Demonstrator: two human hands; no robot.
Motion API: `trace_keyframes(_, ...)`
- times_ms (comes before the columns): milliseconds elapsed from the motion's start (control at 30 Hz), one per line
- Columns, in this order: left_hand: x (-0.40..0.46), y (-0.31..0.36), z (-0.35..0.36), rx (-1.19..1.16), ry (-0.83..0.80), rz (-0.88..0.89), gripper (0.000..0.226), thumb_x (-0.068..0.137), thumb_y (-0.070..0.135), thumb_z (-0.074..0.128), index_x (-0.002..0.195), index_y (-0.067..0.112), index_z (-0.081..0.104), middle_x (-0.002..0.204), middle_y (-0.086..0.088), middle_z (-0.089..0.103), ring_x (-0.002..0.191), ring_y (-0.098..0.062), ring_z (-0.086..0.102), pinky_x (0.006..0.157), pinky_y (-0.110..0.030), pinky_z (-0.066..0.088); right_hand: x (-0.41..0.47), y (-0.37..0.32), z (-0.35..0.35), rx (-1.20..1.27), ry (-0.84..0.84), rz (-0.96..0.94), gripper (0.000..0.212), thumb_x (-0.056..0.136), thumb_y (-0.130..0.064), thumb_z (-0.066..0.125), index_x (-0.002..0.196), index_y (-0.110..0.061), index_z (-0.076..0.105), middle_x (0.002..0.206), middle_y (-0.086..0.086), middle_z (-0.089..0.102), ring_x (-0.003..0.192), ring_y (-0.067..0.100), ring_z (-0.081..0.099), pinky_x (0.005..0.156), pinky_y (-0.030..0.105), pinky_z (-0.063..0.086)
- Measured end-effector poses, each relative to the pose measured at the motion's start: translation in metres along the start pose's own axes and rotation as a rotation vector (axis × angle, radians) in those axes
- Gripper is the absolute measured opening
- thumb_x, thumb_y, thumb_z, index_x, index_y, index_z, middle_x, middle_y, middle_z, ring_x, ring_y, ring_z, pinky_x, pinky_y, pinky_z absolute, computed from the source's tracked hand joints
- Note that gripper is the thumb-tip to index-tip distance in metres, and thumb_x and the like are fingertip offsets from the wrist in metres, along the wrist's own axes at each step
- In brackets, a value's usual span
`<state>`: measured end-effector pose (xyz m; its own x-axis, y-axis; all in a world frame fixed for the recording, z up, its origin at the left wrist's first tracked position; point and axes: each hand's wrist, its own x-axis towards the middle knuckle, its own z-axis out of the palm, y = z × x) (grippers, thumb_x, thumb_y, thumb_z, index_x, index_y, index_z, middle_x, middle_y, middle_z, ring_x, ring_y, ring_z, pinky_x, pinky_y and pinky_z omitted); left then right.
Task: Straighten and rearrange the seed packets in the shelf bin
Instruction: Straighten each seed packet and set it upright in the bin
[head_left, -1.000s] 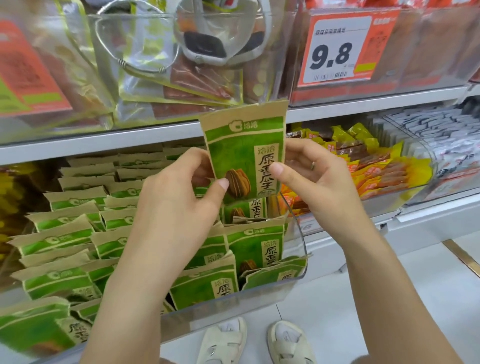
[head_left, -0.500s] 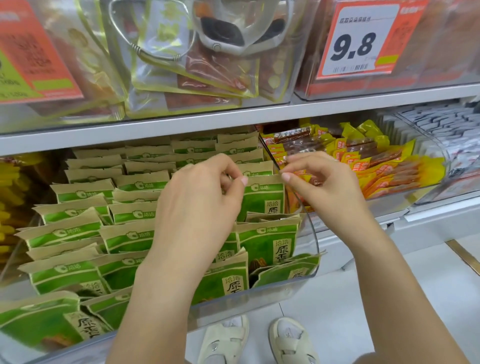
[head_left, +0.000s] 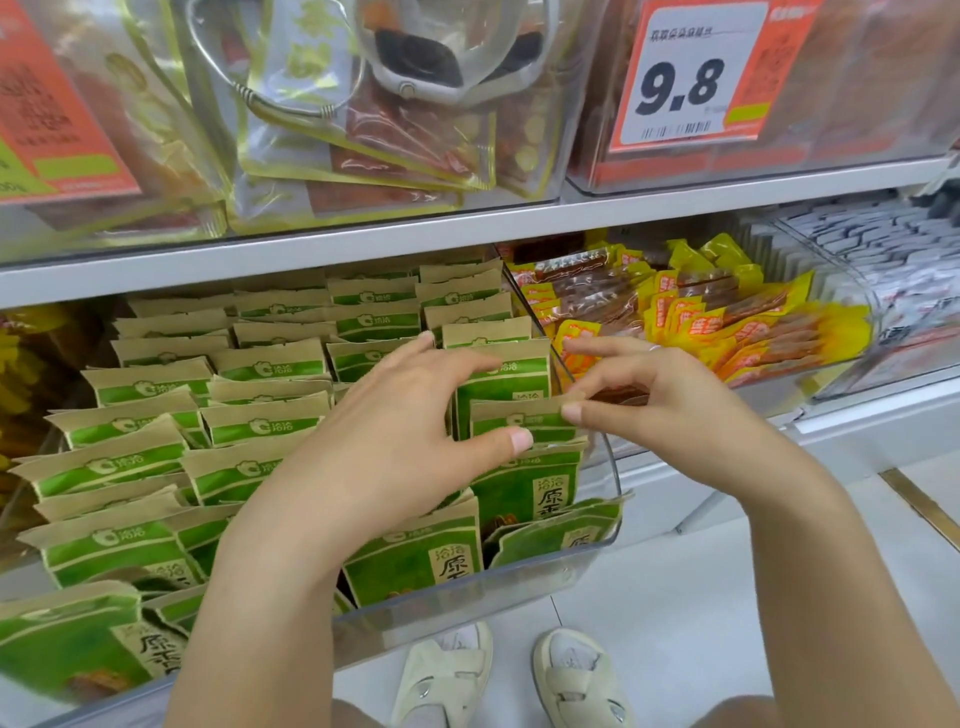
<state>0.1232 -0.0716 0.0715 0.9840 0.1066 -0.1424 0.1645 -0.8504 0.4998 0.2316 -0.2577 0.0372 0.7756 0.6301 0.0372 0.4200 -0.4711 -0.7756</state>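
Both the left hand (head_left: 415, 441) and right hand (head_left: 670, 400) pinch one green-and-tan paper seed packet (head_left: 524, 421) standing in the clear plastic shelf bin (head_left: 467, 613), and pushing it down straight probably comes next.

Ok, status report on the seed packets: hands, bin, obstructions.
Both hands on one green packet, left hand, right hand, right column of clear bin. Packet seated upright. Front packets tilted. Nothing blocking.
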Motion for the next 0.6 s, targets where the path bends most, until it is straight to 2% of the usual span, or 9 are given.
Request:
trace_keyframes(100, 0.001, -0.003, 0.001, 0.021, -0.01, -0.018, 0.09, 0.075, 0.069, 0.057, 0.151, 0.046, 0.013, 0.161, 0.022, 0.01, 0.148, -0.001, -0.009, 0.122, -0.036, 0.006, 0.001, -0.003, 0.001, 0.086, 0.135, -0.065, 0.009, 0.084, -0.015, 0.071, 0.079, -0.023, 0.073, 0.121, -0.014, 0.06, 0.116, 0.0, 0.054, 0.099, 0.038, 0.046)
trace_keyframes(167, 0.003, -0.004, 0.004, 0.073, -0.022, -0.028, 0.106, 0.07, 0.074, 0.058, 0.153, 0.044, 0.0, 0.162, 0.02, -0.002, 0.148, -0.005, -0.014, 0.123, -0.037, -0.001, -0.001, -0.007, -0.001, 0.225, 0.22, -0.123, 0.012, 0.087, -0.008, 0.066, 0.081, -0.017, 0.07, 0.112, -0.011, 0.065, 0.105, 0.0, 0.061, 0.088, 0.029, 0.051)
trace_keyframes(267, 0.004, -0.004, 0.009, 0.164, -0.038, -0.023, 0.119, 0.063, 0.083, 0.053, 0.151, 0.041, -0.016, 0.162, 0.016, -0.017, 0.147, -0.008, -0.021, 0.122, -0.037, -0.01, -0.006, -0.013, -0.007, 0.4, 0.382, -0.244, 0.017, 0.092, -0.002, 0.057, 0.085, -0.016, 0.062, 0.078, -0.016, 0.069, 0.075, -0.003, 0.064, 0.07, 0.016, 0.051)
trace_keyframes(367, 0.004, -0.004, 0.01, 0.153, -0.02, -0.025, 0.122, 0.06, 0.085, 0.049, 0.15, 0.041, -0.021, 0.16, 0.015, -0.022, 0.147, -0.008, -0.023, 0.121, -0.037, -0.011, -0.011, -0.015, -0.013, 0.528, 0.612, -0.324, 0.016, 0.094, -0.004, 0.054, 0.088, -0.019, 0.059, 0.071, -0.017, 0.069, 0.071, 0.002, 0.065, 0.069, 0.021, 0.055)
trace_keyframes(433, 0.004, -0.003, 0.009, 0.122, 0.02, -0.023, 0.122, 0.056, 0.087, 0.042, 0.15, 0.04, -0.019, 0.161, 0.015, -0.019, 0.148, -0.007, -0.019, 0.121, -0.035, -0.011, -0.013, -0.013, -0.019, 0.615, 0.769, -0.319, 0.014, 0.096, -0.008, 0.054, 0.09, -0.019, 0.058, 0.072, -0.015, 0.069, 0.073, 0.005, 0.066, 0.069, 0.023, 0.054)
trace_keyframes(500, 0.003, 0.0, 0.007, 0.049, 0.142, -0.018, 0.113, 0.062, 0.082, 0.042, 0.154, 0.039, -0.009, 0.163, 0.015, -0.004, 0.15, -0.006, -0.006, 0.119, -0.031, -0.004, -0.016, -0.009, -0.026, 0.718, 0.889, -0.281, 0.01, 0.096, -0.011, 0.054, 0.09, -0.019, 0.058, 0.071, -0.013, 0.069, 0.071, 0.006, 0.065, 0.066, 0.023, 0.053)
trace_keyframes(600, 0.001, 0.005, 0.007, -0.111, 0.398, 0.062, 0.077, 0.086, 0.066, 0.049, 0.152, 0.038, 0.023, 0.156, 0.017, 0.029, 0.143, -0.008, 0.029, 0.115, -0.029, 0.019, -0.022, -0.002, -0.036, 0.811, 0.991, -0.195, 0.01, 0.095, -0.015, 0.056, 0.086, -0.02, 0.059, 0.068, -0.01, 0.063, 0.061, 0.004, 0.058, 0.057, 0.021, 0.047)
